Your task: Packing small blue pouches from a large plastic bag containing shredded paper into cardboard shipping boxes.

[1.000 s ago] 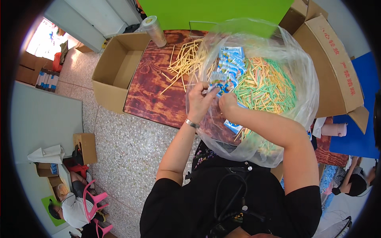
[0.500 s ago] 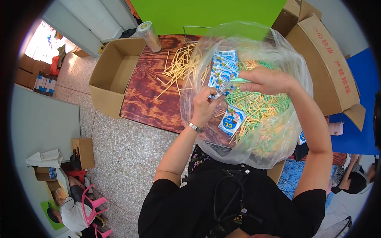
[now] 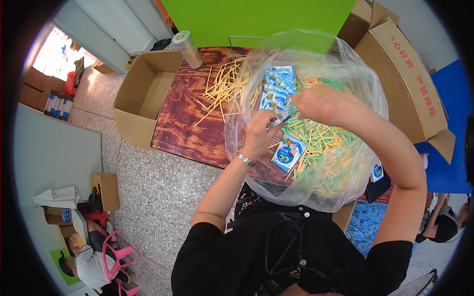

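Observation:
My left hand pinches a small blue-and-white packet near its end. Beside that packet my right hand is closed, knuckles up; the hand itself hides whatever is in its fingers. A row of overlapping blue-and-white packets lies just beyond my left hand. Nearer to me, another packet lies flat by the sticks. Under and around my right hand spreads a heap of thin green and yellow sticks. The heap lies in a wide-open clear plastic bag.
Loose yellow sticks lie on the reddish wooden table. At its left end is an open cardboard box, with a lidded clear canister alongside. A larger carton stands right. A seated person is at lower left.
My right hand has turned over, knuckles up, and its fingers have dropped toward the packet; green sticks seen at its fingertips before are now hidden. My left hand keeps its pinch.

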`<act>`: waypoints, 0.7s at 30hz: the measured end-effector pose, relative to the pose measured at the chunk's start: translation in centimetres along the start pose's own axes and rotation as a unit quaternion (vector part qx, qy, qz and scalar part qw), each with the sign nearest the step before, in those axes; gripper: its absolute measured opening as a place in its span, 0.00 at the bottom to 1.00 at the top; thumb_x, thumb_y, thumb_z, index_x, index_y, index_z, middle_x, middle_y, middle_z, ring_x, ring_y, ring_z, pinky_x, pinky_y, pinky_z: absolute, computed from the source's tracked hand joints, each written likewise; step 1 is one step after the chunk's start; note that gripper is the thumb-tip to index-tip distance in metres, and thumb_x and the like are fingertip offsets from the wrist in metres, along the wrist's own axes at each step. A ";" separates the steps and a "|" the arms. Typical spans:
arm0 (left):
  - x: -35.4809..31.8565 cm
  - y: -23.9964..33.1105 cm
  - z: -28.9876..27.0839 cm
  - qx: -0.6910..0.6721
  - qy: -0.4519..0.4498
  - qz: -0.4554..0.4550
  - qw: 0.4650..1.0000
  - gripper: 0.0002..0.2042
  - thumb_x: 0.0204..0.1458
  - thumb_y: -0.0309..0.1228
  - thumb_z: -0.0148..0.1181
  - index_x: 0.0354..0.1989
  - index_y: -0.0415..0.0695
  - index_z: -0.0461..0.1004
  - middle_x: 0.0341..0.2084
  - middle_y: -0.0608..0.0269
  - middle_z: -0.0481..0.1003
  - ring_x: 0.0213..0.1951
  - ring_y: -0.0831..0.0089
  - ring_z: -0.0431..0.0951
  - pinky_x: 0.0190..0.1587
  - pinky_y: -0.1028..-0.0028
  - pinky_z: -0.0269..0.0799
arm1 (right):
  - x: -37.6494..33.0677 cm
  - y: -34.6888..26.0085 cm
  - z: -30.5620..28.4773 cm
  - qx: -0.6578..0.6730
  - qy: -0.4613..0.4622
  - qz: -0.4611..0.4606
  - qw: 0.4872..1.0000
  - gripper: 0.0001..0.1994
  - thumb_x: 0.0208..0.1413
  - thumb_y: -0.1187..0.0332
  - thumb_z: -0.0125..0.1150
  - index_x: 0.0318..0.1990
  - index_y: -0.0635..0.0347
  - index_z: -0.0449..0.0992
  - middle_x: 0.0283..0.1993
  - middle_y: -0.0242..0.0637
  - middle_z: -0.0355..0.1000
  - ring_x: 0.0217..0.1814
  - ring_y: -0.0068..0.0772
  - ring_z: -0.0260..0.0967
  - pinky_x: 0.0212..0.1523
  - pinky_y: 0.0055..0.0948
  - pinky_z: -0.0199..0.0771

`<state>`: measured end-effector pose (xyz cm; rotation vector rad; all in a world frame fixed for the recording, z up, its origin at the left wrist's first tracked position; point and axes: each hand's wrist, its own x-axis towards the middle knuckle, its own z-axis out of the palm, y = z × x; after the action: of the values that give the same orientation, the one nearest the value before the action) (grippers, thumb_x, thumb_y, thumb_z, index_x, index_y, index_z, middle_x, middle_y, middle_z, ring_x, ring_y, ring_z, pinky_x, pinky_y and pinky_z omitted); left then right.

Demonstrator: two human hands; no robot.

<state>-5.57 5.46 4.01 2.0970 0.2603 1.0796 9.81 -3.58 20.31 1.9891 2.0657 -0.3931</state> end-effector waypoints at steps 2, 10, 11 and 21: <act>0.2 0.2 0.5 -0.013 0.002 -0.008 1.000 0.14 0.39 0.22 0.71 0.34 0.39 0.72 0.29 0.58 0.74 0.28 0.65 0.75 0.28 0.70 0.70 | 0.3 -0.6 -0.5 -0.018 -0.004 0.017 1.000 0.14 0.51 0.63 0.63 0.34 0.66 0.71 0.28 0.49 0.74 0.35 0.52 0.75 0.34 0.44 0.73; 0.3 0.0 1.6 -0.059 -0.004 0.009 0.998 0.16 0.39 0.23 0.71 0.37 0.40 0.73 0.30 0.58 0.75 0.30 0.66 0.76 0.30 0.70 0.71 | -0.2 0.0 -0.8 -0.054 0.025 0.018 0.998 0.13 0.48 0.64 0.65 0.33 0.66 0.72 0.27 0.48 0.75 0.33 0.49 0.76 0.32 0.42 0.75; 0.5 0.1 1.7 -0.055 -0.006 0.016 0.998 0.16 0.39 0.23 0.71 0.37 0.40 0.73 0.29 0.58 0.75 0.30 0.66 0.76 0.30 0.70 0.71 | -0.1 0.0 -0.7 -0.060 0.009 0.017 0.998 0.13 0.48 0.64 0.65 0.32 0.66 0.73 0.27 0.48 0.75 0.33 0.49 0.76 0.32 0.42 0.75; 0.8 -0.9 5.1 -0.237 -0.044 -0.077 0.967 0.16 0.44 0.26 0.70 0.43 0.41 0.74 0.30 0.61 0.76 0.30 0.74 0.75 0.30 0.75 0.69 | -0.7 -1.3 -3.0 -0.064 -0.029 0.033 0.997 0.25 0.42 0.61 0.71 0.45 0.66 0.70 0.32 0.44 0.75 0.33 0.47 0.76 0.30 0.38 0.76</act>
<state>-0.96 3.75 2.07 1.6609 0.1052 0.8526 8.58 -3.21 23.43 1.9414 1.9335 -0.2953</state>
